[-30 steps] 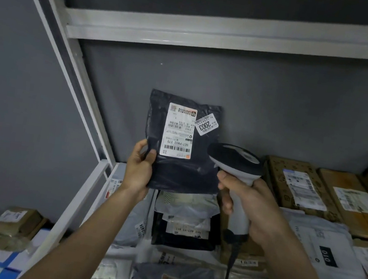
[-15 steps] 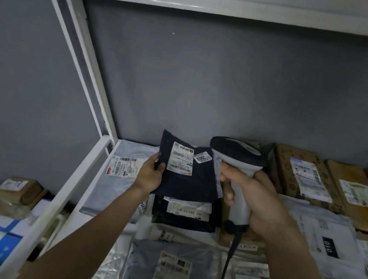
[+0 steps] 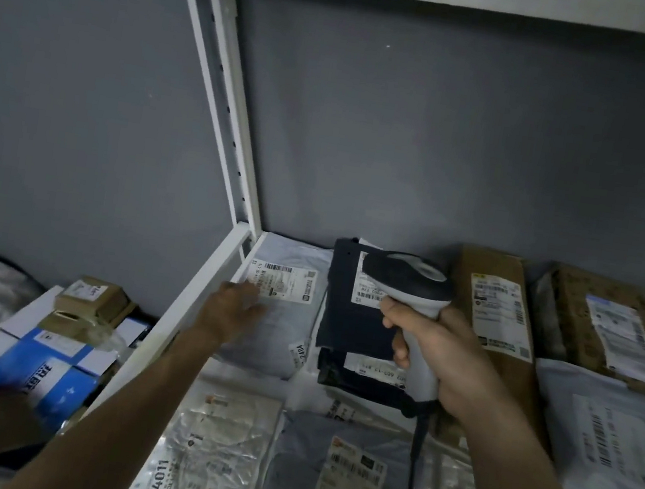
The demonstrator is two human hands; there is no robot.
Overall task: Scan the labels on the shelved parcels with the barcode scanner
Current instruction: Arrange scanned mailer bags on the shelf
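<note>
The right hand [image 3: 449, 364] is wrapped tight around the grip of the barcode scanner [image 3: 410, 287], its head pointing left and away over the dark bag [image 3: 348, 315], which lies on top of a small pile at the far middle of the shelf. The scanner's head hides part of that bag's white label. Its cable [image 3: 416, 459] hangs down toward the near edge.

The left hand [image 3: 231, 308] is stretched out, fingers loosely spread and holding nothing, reaching for the pale grey bag [image 3: 280, 321] in the far left corner, against the white shelf post [image 3: 228, 104]. Its fingertips sit at the left edge of that bag's label [image 3: 285, 283]; the blur makes it hard to say whether they touch.

The likely next step is lifting this grey bag to scan it. Risks from here:

- The bag is soft and slippery-looking, so a shallow grab could let it sag or fold, creasing the barcode (a bent code may not read).
- Fingers resting over the label would block the scan.
- The scanner hovers just beside the dark bag's label, so a premature trigger could read that code instead.
- The dangling cable could drag across the parcels [image 3: 205, 457] at the near edge and shift them.
</note>
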